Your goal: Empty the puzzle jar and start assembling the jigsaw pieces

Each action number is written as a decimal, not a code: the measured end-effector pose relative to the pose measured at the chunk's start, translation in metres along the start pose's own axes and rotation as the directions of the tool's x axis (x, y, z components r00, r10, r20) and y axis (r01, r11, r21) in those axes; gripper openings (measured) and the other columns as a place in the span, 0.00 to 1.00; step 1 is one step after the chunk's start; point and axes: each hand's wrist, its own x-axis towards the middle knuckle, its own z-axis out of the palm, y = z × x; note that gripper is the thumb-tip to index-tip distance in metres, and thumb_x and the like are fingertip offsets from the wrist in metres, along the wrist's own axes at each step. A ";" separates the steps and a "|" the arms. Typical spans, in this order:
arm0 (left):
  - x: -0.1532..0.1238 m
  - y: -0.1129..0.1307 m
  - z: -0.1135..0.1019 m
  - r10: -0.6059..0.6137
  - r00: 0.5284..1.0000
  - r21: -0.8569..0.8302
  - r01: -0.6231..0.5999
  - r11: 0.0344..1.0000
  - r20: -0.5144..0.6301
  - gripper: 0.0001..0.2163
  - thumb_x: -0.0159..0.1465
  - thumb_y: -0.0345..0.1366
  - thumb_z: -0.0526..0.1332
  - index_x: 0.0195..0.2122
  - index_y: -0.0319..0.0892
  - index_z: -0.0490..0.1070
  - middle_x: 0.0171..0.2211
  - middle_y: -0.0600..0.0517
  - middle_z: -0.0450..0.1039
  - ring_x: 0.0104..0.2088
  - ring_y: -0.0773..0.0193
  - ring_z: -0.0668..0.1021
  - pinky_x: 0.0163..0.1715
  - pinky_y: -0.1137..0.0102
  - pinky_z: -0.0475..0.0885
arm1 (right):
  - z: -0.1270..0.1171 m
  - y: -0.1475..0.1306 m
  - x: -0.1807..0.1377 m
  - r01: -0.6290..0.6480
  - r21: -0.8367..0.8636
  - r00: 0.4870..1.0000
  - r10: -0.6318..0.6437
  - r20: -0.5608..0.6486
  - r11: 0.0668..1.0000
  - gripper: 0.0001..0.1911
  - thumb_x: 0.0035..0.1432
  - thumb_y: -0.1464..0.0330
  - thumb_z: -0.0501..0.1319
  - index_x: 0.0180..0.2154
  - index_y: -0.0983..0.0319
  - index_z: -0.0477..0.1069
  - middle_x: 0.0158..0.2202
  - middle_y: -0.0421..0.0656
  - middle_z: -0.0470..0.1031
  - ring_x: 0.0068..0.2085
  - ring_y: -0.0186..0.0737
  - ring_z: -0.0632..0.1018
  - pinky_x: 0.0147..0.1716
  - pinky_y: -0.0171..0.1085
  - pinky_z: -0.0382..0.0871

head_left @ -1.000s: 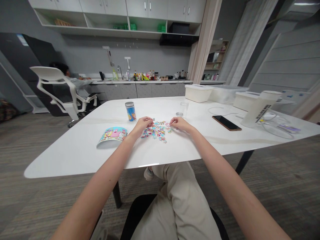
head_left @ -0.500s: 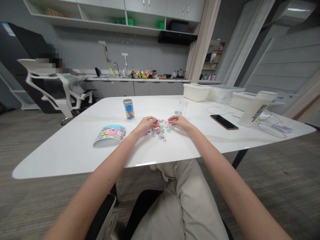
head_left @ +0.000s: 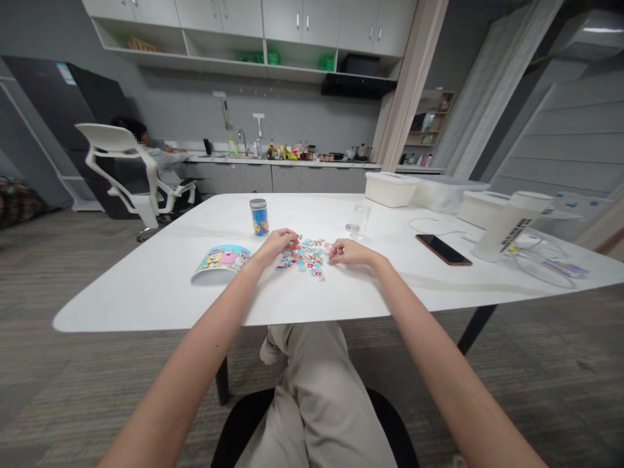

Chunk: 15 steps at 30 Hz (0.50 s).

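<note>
A loose pile of small colourful jigsaw puzzle pieces (head_left: 307,255) lies on the white table between my hands. My left hand (head_left: 281,243) is at the pile's left side, its fingers curled together; whatever they pinch is too small to make out. On the right edge of the pile, my right hand (head_left: 351,252) has thumb and fingers closed on what looks like a light blue puzzle piece (head_left: 329,260). Left of my left forearm rests a curved picture sheet (head_left: 221,261) with cartoon figures. Behind my left hand stands a blue printed jar (head_left: 259,218) with a metallic lid.
A clear jar (head_left: 361,220) and a round lid (head_left: 351,228) are behind my right hand. Further right are a phone (head_left: 442,249), a pale tumbler (head_left: 509,227), cables and lidded white boxes (head_left: 392,190). A person sits in a white chair (head_left: 127,166) at the far left.
My view has shifted, moving the scene slightly right. My right hand has drawn nearer me along the pile's right edge, its fingers curling in. My left hand has moved slightly left off the pile.
</note>
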 end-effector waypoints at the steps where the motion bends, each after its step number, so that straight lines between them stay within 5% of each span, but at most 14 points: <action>1: 0.000 0.000 0.000 -0.001 1.000 0.003 0.001 1.000 0.008 0.05 0.55 0.28 0.65 0.27 0.38 0.68 0.25 0.53 0.74 0.26 0.67 0.79 0.33 0.73 0.73 | 0.001 -0.001 0.000 0.005 -0.005 1.000 -0.005 0.002 1.000 0.09 0.46 0.66 0.68 0.31 0.64 0.79 0.33 0.43 0.77 0.35 0.37 0.73 0.35 0.33 0.65; 15: 0.001 -0.010 -0.010 -0.038 0.998 0.051 0.035 0.998 0.058 0.10 0.53 0.30 0.70 0.28 0.38 0.67 0.24 0.51 0.76 0.27 0.65 0.80 0.34 0.70 0.76 | 0.002 -0.021 -0.001 0.066 -0.103 0.997 -0.062 0.040 0.992 0.07 0.50 0.71 0.63 0.33 0.63 0.79 0.33 0.43 0.77 0.33 0.36 0.73 0.34 0.32 0.64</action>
